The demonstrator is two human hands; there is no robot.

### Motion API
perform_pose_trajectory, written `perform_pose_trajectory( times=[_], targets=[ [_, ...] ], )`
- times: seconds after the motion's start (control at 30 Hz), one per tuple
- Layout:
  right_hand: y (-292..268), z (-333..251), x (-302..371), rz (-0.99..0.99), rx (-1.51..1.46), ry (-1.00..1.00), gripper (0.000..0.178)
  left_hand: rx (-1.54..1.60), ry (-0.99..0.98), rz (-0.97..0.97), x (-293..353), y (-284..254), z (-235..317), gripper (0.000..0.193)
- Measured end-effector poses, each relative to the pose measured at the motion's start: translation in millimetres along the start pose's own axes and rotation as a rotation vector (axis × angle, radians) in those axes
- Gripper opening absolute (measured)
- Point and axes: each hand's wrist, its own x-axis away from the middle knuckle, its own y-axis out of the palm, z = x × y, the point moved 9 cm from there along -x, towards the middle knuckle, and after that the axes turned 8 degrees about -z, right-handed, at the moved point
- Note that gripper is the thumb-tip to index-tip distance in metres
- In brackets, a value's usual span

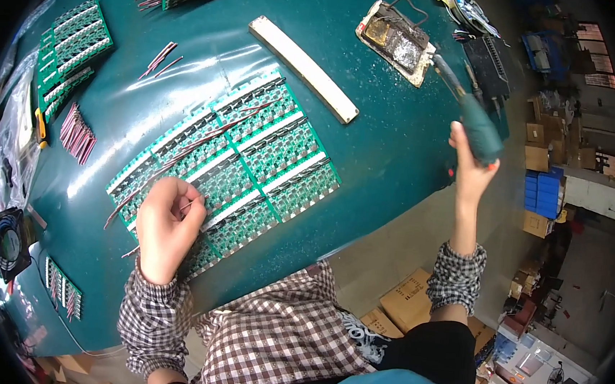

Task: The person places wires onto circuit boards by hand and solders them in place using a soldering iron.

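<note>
Green circuit-board panel (247, 176), glossy and gridded, lies aslant on the dark green tabletop (382, 162), in front of the person's body; its repeated rows alternate white strips, small grey parts and short black leads. Left hand (167, 228) is over the panel's near left part, thumb and forefinger closed in a pinch on what looks like a thin wire (189, 205); the exact contact with the board is hidden by the fingers. Right hand (476, 178) is closed round the smooth, dark green handle of a soldering iron (480, 130), one digit lying up along it; the metal shaft points to the edge of a scorched tray (416, 76) holding crusted, silvery residue. Whether the tip touches it, cannot tell. Step in hand, as judged: loading or cleaning the tip while the wire is held for soldering. Next move would seem to call for a steady left pinch and a controlled swing of the iron back to the joint, clear of the fingertips. Materials: limp, twisted dark red wires (173, 160) across the panel; a stiff, cream-coloured bar (303, 69) beyond it; a bundle of reddish cut wires (78, 134) to the left.
</note>
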Motion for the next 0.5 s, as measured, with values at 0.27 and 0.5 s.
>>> perform_pose_trajectory(
  times=[0.27, 0.5],
  targets=[
    [45, -55, 15, -0.213, 0.869, -0.605, 0.033, -0.014, -0.011, -0.010, -2, 2, 1, 0.006],
    [7, -15, -2, -0.077, 0.023, 0.005, 0.023, -0.013, 0.002, 0.001, -2, 1, -1, 0.005]
  ],
)
